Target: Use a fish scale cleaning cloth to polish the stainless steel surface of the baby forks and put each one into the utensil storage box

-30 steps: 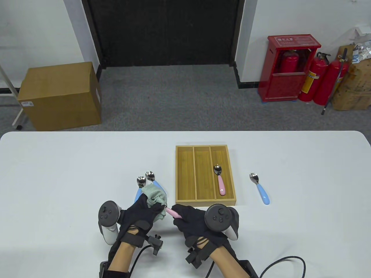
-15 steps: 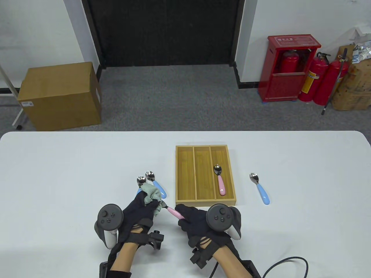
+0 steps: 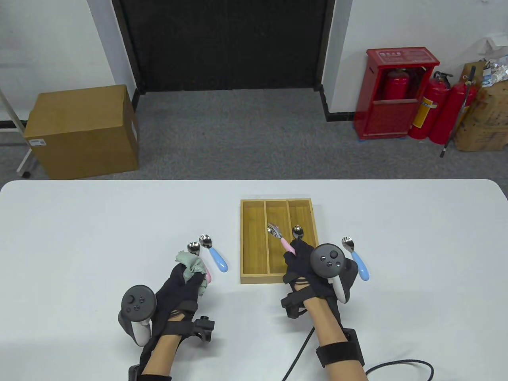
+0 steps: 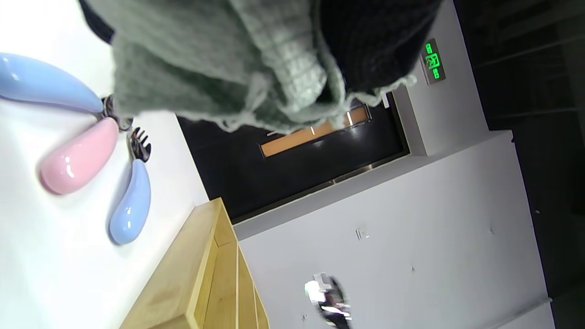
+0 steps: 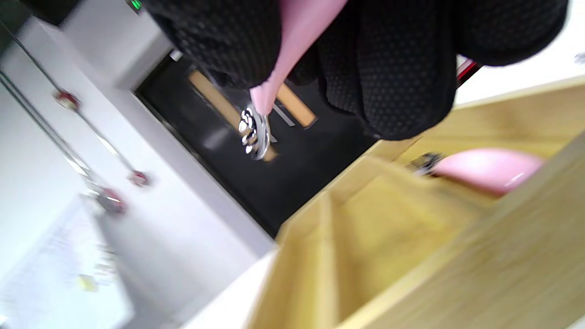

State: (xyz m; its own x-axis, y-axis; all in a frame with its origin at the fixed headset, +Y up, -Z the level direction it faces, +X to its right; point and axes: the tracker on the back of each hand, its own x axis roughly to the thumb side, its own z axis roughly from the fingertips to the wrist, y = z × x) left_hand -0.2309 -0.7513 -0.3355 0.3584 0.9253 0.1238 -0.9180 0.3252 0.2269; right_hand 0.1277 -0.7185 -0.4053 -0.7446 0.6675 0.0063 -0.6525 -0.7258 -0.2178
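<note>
My right hand pinches a pink-handled baby fork by its handle. The steel head hangs over the wooden storage box, about at the divider between the middle and right compartments. In the right wrist view the held fork points down above the box. Another pink fork lies in the right compartment, partly hidden by that hand. My left hand grips the green cloth, bunched up in the left wrist view.
Left of the box lie a blue fork and a pink fork. The left wrist view shows a second blue handle beside them. Another blue fork lies right of the box, close to my right hand.
My right hand pulled the pink fork out of the cloth and carried it up and right over the box. My left hand kept the cloth and drew back slightly left.
</note>
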